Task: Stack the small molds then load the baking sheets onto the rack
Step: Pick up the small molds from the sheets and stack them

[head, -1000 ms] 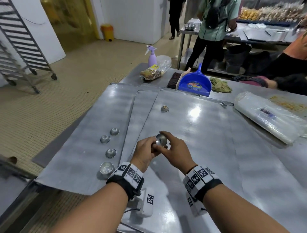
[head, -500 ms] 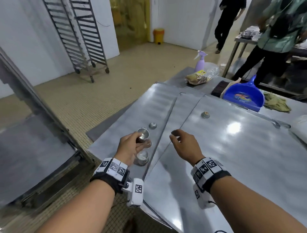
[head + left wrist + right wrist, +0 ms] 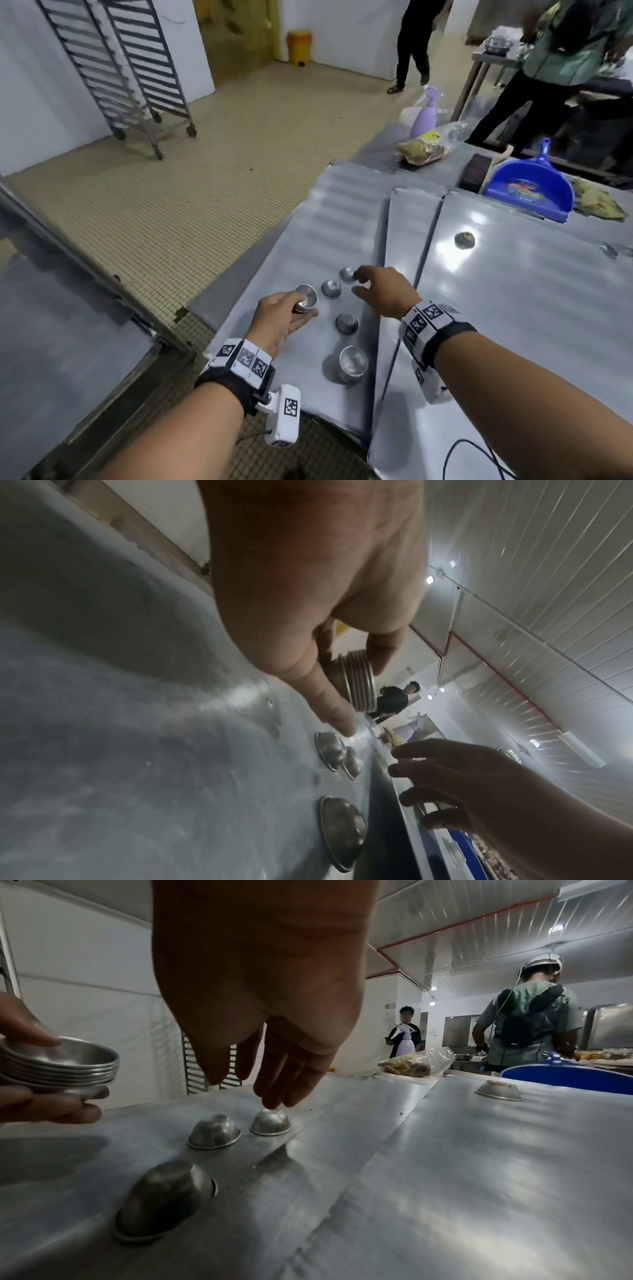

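Under my right hand (image 3: pixel 383 291), fingers apart, now sits the farthest upturned mold (image 3: pixel 270 1122); left hand (image 3: pixel 284 315) has carried over its nested stack (image 3: pixel 58 1064), gripped. Collection continues.

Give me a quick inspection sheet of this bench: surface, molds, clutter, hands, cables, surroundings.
Surface: overlapping baking sheets on a steel table.
Job's things: nested mold stack in left grip; three upturned molds beside it; one upright mold nearer; one far mold.
Clutter: dustpan, spray bottle, food bag, cloth.
Grippers: left hand holds stack; right hand reaching to farthest upturned mold, fingers straight.
Cables: cable on sheet.
Surroundings: racks, two people, yellow bin.
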